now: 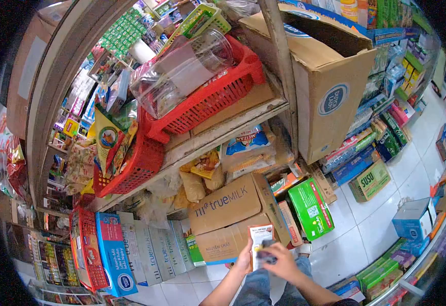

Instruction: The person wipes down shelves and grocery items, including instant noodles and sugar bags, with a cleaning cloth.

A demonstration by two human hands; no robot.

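A small flat paper packet (259, 239), white with red at the top and tiny print, stands upright low in the view. A small dark object (266, 252) lies across its lower front; it is too blurry to make out.

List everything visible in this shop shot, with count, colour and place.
paper packet: one, white and red, held in both hands
dark object: one, under the right hand, kind unclear
true milk carton: one, brown, floor under shelf
green box: one, green, floor, tilted
red baskets: two, red, on shelf
clear jar: one, lying in upper basket
large carton: one, brown, open, upper right
left hand: holds packet
right hand: on packet
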